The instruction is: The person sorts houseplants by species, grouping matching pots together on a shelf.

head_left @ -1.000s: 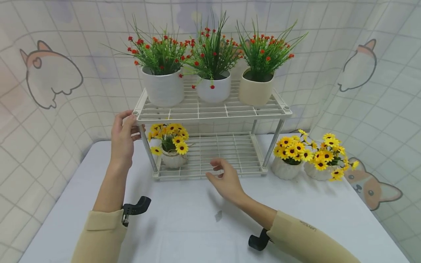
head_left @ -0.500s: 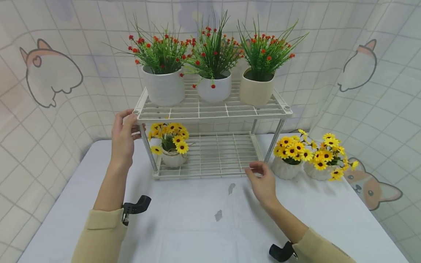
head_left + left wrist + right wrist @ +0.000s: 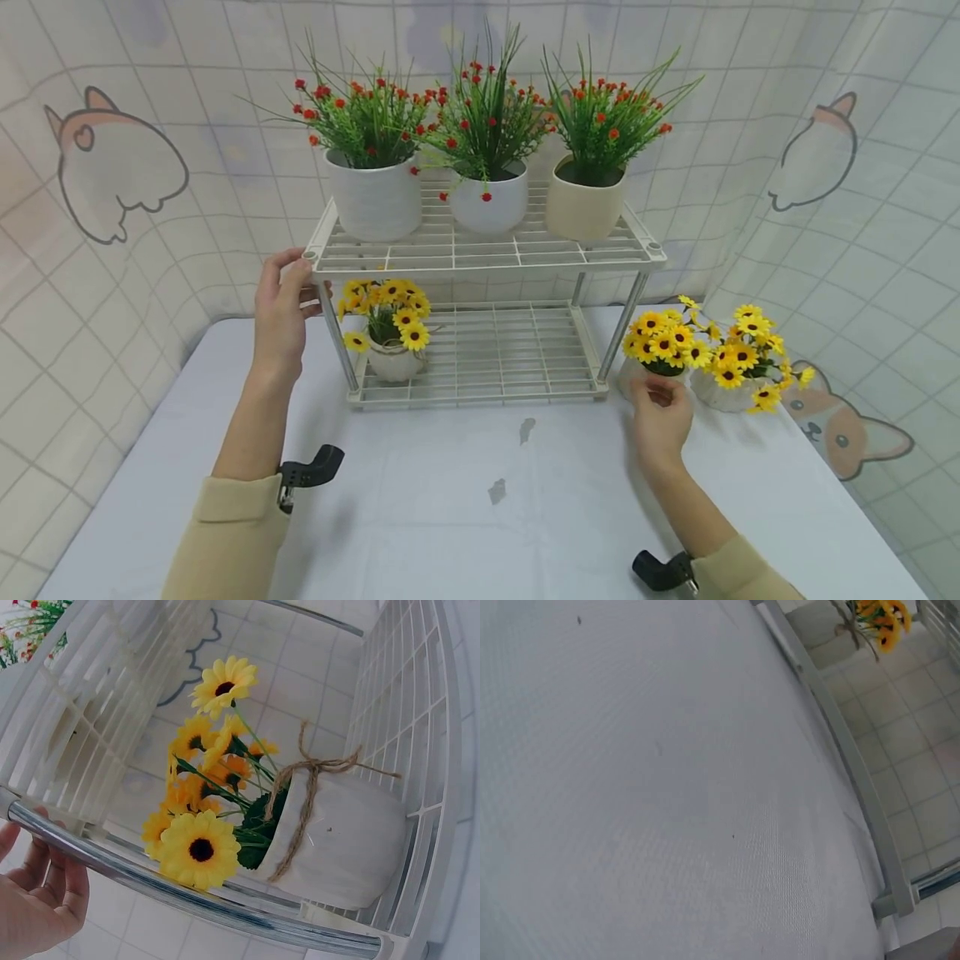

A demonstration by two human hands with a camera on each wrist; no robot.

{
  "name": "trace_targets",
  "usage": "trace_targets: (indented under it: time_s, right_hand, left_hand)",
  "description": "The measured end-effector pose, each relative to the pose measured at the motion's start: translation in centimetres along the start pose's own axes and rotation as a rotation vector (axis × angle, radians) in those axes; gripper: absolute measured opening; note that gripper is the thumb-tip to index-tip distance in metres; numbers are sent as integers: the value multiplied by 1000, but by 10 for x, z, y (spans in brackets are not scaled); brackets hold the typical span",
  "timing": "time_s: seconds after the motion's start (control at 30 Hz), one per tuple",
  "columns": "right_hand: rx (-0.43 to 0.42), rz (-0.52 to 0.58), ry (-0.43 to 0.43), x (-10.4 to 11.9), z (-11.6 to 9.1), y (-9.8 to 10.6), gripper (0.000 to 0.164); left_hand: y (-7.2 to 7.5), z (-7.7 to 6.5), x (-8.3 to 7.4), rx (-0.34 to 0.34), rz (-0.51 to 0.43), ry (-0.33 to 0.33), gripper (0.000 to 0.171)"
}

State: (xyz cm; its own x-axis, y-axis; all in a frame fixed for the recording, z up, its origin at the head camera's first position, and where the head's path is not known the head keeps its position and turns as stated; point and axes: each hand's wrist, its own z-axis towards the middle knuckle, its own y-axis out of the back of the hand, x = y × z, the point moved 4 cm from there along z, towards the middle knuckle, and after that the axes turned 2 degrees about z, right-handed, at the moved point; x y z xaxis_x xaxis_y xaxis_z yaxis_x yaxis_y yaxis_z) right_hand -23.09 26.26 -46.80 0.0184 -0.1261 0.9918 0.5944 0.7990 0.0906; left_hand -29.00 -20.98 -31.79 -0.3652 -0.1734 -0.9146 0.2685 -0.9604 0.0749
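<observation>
My left hand [image 3: 281, 325] holds the front left corner of a white two-tier wire rack [image 3: 480, 268]. In the left wrist view its fingers [image 3: 64, 889] curl behind the rack's metal post [image 3: 172, 883]. Out to the right, my right hand [image 3: 663, 425] is at the front of a small white pot of yellow flowers [image 3: 660, 340]. Its bent fingers and thumb overlap the pot; whether they pinch it cannot be told. A second pot of yellow flowers [image 3: 726, 392] stands just right of it. A third pot [image 3: 395, 362], tied with twine, sits at the lower shelf's left end.
Up on the top shelf stand a ribbed white pot [image 3: 375, 200], a smaller white pot [image 3: 489, 202] and a cream pot [image 3: 585, 204], all with red-flowered grassy plants. A white cloth [image 3: 435, 492] covers the table. A tile-patterned curtain [image 3: 247, 208] hangs behind.
My right hand has moved rightward from in front of the lower shelf to the nearer pot of yellow flowers on the table. My left hand stays at the rack's corner.
</observation>
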Motion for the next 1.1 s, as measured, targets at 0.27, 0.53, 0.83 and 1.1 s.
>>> trace_targets:
  time_s: [0.27, 0.53, 0.83, 1.1]
  right_hand:
    - [-156, -3, -85, -15, 16, 14, 65]
    - [-140, 77, -98, -24, 29, 7, 92]
    - [-126, 156, -63, -27, 37, -1, 97]
    - [-115, 199, -20, -21, 37, -4, 94]
  left_hand:
    - [0, 0, 0, 2, 7, -5, 38]
    - [0, 0, 0, 0, 7, -5, 38]
    - [0, 0, 0, 1, 19, -12, 40]
    - [0, 0, 0, 2, 20, -3, 40]
